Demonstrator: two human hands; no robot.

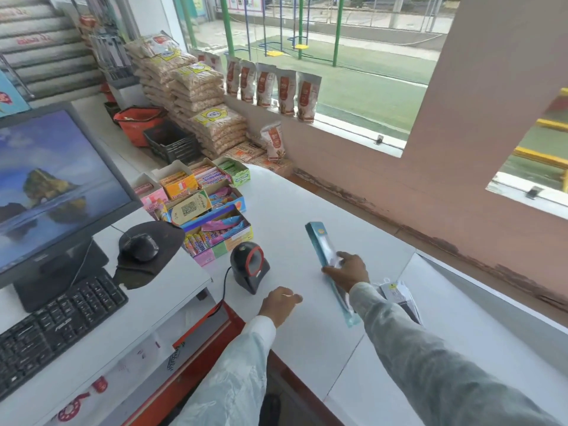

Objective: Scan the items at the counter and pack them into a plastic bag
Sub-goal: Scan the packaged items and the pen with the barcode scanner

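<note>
A long teal blister pack, seemingly a toothbrush, lies lengthwise on the white counter. My right hand grips it around its middle. My left hand hovers over the counter's near edge with fingers loosely curled and nothing in it. The black barcode scanner with a red ring stands just left of both hands, facing right. A dark packaged item with a white and yellow tag lies on the counter behind my right forearm, partly hidden.
Open boxes of candy and gum crowd the counter behind the scanner. A monitor, mouse and keyboard sit on the left. Printed plastic bags lie on the shelf below.
</note>
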